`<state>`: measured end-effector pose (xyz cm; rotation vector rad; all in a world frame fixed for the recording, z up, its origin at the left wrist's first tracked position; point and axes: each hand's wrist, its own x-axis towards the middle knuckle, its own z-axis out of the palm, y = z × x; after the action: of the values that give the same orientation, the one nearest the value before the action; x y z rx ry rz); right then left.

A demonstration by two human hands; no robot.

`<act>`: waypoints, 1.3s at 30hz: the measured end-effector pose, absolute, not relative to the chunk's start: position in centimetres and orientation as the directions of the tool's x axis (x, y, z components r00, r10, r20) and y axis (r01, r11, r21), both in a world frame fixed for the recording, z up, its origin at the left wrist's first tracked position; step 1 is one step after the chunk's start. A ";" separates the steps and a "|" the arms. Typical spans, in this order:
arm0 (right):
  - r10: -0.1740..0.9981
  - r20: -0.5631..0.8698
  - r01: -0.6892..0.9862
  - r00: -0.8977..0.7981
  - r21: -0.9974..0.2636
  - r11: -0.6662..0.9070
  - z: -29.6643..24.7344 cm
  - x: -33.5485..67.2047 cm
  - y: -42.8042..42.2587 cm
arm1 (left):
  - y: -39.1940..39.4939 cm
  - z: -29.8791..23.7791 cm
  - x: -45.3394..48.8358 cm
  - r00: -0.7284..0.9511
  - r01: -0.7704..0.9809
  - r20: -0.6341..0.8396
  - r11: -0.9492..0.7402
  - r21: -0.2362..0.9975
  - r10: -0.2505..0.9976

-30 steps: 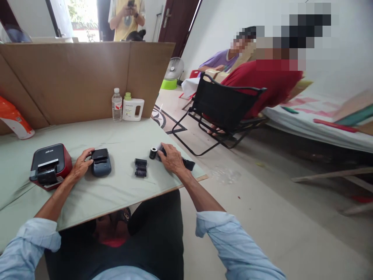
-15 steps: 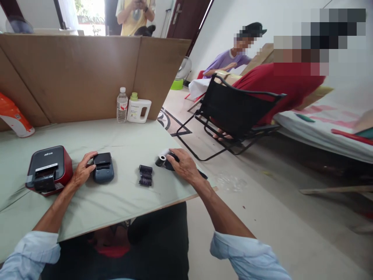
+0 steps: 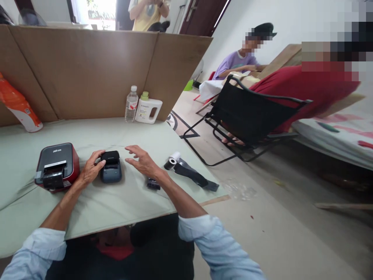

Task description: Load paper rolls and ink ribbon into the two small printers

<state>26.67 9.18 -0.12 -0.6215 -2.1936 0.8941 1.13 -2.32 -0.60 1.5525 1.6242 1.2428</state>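
My left hand (image 3: 91, 170) curls against the left side of a small dark blue printer (image 3: 111, 171) on the pale green table (image 3: 87, 202), holding it. Just right of that printer my right hand (image 3: 142, 161) hovers with its fingers spread and nothing in it. A small black roll holder (image 3: 153, 184) lies partly hidden under my right wrist. Further right lie a white paper roll (image 3: 171, 160) and a black strip (image 3: 192, 177), both apart from my hands. A red and black label printer (image 3: 57, 166) sits to the left of my left hand.
A cardboard screen (image 3: 87, 74) walls the table's far side, with a water bottle (image 3: 131, 104), a white jug (image 3: 148, 110) and an orange bottle (image 3: 18, 104) before it. A black folding chair (image 3: 247, 116) with a person in red sits right; other people are behind.
My right hand has let go of the paper roll and black strip at the table's right and moved left, over to the small blue printer. The left hand stays on it.
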 end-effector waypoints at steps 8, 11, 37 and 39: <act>0.604 0.349 0.107 -0.717 -0.800 0.590 -0.8 23.0 10.6 | -1.2 -1.1 0.7 -0.250 0.440 0.194 -0.068 0.896 0.949; 0.598 0.362 0.092 -0.715 -0.799 0.594 -1.0 22.8 10.5 | -0.8 -1.2 1.0 -0.289 0.441 0.222 -0.077 0.894 0.931; 0.775 0.298 0.249 -0.558 -0.830 0.499 -1.8 22.7 8.7 | 0.0 -0.9 1.6 -0.355 0.341 0.214 -0.087 0.936 0.910; 0.784 0.318 0.295 -0.534 -0.798 0.525 -1.7 22.7 8.1 | 0.1 -1.0 1.6 -0.359 0.348 0.222 -0.091 0.933 0.907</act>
<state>22.71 8.11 -1.67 -0.8733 -2.0802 0.9153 1.56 0.08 -0.99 1.3656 1.6884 1.4638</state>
